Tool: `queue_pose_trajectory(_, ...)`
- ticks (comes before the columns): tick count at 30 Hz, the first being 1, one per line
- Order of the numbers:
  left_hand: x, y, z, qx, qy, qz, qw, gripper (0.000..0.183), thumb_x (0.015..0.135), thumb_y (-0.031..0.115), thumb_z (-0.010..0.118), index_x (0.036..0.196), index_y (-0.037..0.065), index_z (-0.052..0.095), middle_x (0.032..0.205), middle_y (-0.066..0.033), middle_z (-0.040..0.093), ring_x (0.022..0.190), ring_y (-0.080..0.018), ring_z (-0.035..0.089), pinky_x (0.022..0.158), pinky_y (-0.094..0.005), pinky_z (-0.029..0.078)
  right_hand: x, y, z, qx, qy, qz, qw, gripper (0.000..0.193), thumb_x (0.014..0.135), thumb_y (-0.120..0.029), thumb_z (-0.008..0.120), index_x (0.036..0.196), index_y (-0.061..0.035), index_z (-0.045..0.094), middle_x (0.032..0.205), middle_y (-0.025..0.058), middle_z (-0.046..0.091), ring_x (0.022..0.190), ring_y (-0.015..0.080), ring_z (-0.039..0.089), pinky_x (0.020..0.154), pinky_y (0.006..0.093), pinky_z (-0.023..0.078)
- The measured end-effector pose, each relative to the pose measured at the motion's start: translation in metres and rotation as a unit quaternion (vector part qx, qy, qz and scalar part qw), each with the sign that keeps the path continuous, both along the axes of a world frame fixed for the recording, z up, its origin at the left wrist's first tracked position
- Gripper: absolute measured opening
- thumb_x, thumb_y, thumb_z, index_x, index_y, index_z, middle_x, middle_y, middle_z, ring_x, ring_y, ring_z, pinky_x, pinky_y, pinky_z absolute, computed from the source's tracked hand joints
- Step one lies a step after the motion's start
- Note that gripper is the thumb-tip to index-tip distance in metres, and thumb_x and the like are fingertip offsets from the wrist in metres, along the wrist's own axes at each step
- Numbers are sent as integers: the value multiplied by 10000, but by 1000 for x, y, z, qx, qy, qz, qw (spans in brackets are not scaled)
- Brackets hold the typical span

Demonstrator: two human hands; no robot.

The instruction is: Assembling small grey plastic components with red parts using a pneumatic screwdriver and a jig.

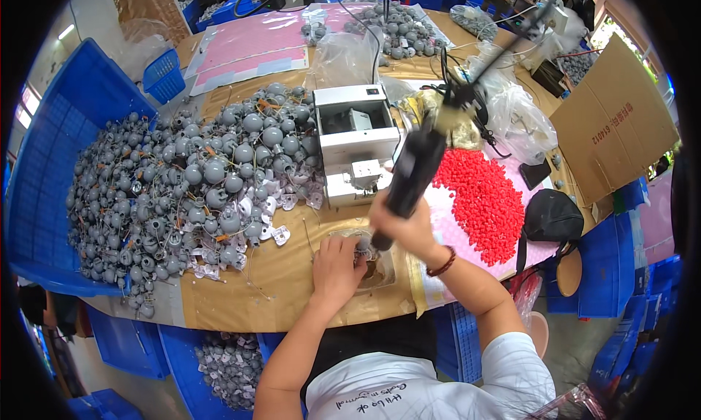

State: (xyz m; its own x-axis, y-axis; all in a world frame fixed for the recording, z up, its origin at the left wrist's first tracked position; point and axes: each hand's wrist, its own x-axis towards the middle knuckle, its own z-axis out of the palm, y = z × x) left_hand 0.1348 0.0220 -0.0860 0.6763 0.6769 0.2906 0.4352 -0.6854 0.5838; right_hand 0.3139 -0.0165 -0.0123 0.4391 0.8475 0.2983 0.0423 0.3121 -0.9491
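My right hand (410, 228) is wrapped around a black electric screwdriver (418, 168), which is tilted, its far end smeared by motion toward the upper right. The screwdriver's near end hangs just above and beside my left hand (337, 270). Bent over the table's front edge, the left fingers close on a small grey part (364, 247), mostly hidden by the fingers and the tool. Beneath it lies a worn, taped patch (376, 274) of the brown table cover. Straight ahead of both hands stands a white box-shaped machine (358, 141) with an open top.
Grey round parts (213, 170) with wires heap up on the left, spilling from a tipped blue crate (44, 201). On the right lie a pile of small red pieces (482, 208), a phone (535, 173), a black bag (553, 217) and a cardboard sheet (617, 120).
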Motion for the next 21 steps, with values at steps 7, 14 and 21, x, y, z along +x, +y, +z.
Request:
queue_pose_trajectory(7, 0, -3, -5, 6, -32, -20, 999, 408, 829, 127, 780, 1209, 71, 642, 1253, -107, 671, 1322, -365, 538, 1049, -490, 463, 86, -2, -61, -92, -86, -149, 981, 492, 934, -25, 723, 1368, 31, 499, 1155, 135, 688, 1033, 206, 666, 883, 339, 551)
queue_pose_trajectory(14, -6, -10, -14, 32, -70, -41, 996, 361, 835, 76, 787, 1158, 72, 627, 1192, -120, 702, 1301, -380, 594, 1040, -514, 467, 17, -36, -56, -89, -311, 43, 945, 191, 899, -101, 783, 1074, -32, 752, 1017, 108, 689, 1002, 308, 622, 858, 399, 503)
queue_pose_trajectory(21, -4, -11, -10, 34, -65, -44, 996, 389, 824, 61, 791, 1173, 73, 620, 1207, -136, 699, 1266, -370, 619, 989, -505, 477, 6, -20, -66, -67, -263, -12, 962, 57, 947, -66, 737, 986, -25, 729, 899, 92, 663, 856, 234, 632, 776, 344, 503)
